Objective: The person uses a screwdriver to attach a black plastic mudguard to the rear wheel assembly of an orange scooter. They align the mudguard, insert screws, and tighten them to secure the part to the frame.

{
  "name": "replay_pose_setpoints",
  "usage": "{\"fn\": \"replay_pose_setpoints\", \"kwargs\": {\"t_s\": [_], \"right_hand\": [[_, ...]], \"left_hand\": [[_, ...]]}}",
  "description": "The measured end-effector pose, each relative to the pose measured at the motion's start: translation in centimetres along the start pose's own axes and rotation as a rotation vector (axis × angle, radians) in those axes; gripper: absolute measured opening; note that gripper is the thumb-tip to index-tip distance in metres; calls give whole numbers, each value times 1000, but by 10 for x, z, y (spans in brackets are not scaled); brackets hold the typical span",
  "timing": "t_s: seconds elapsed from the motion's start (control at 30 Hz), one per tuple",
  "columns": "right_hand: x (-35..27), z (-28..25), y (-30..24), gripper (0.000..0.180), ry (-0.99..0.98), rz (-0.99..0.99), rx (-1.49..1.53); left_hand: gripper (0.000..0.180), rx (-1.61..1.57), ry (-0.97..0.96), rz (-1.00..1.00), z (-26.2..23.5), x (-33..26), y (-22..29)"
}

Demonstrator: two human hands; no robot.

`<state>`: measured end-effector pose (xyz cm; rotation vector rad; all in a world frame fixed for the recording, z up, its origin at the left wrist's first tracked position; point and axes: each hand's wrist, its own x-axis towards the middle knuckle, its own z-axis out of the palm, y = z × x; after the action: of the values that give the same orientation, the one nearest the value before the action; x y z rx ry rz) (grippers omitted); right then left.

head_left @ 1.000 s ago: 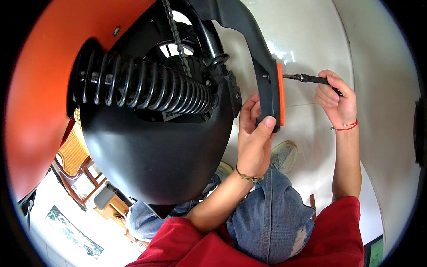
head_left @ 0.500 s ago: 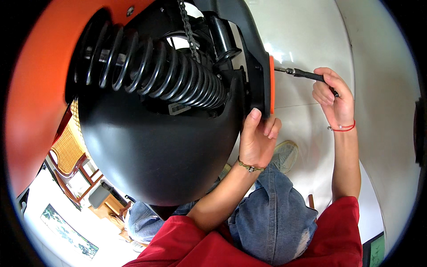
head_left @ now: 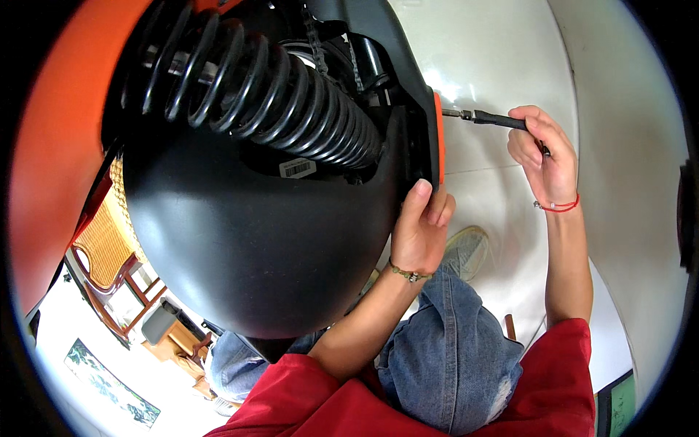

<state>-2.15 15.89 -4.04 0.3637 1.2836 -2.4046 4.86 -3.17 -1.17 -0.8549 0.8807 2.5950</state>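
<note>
The screwdriver point(head_left: 499, 119) has its tip at the orange strip point(head_left: 440, 138) of the black cover point(head_left: 400, 54), and the right hand point(head_left: 547, 149) is closed around its handle. The left hand point(head_left: 422, 227) is half curled at the cover's lower end; whether it grips, one cannot tell. Beside the cover are a spring point(head_left: 273, 98) and a rounded fender point(head_left: 262, 240).

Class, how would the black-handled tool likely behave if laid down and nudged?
The black-handled tool would probably be stiff, since its shaft looks like metal. It may roll, given its slim, rod-like shape. It seems light: only the right hand grips it.
</note>
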Motion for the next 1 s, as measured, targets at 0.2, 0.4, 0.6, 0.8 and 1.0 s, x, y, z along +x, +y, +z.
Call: {"fn": "replay_pose_setpoints", "kwargs": {"t_s": [0.2,0.4,0.6,0.8,1.0], "right_hand": [[3,-2,-4,28,-30,-15,-21],[4,6,-14,27,5,30,-90],[8,5,-8,27,-3,11,-36],[10,6,1,28,8,-9,-8],[11,1,1,28,-40,-10,-22]], "left_hand": [[49,6,-41,-13,-10,6,-2],[60,-77,-117,-20,-13,8,-6],[50,-116,-180,-25,-21,8,-10],[36,-185,-156,-85,-9,11,-3],[29,-351,-217,-109,-10,11,-3]]}}
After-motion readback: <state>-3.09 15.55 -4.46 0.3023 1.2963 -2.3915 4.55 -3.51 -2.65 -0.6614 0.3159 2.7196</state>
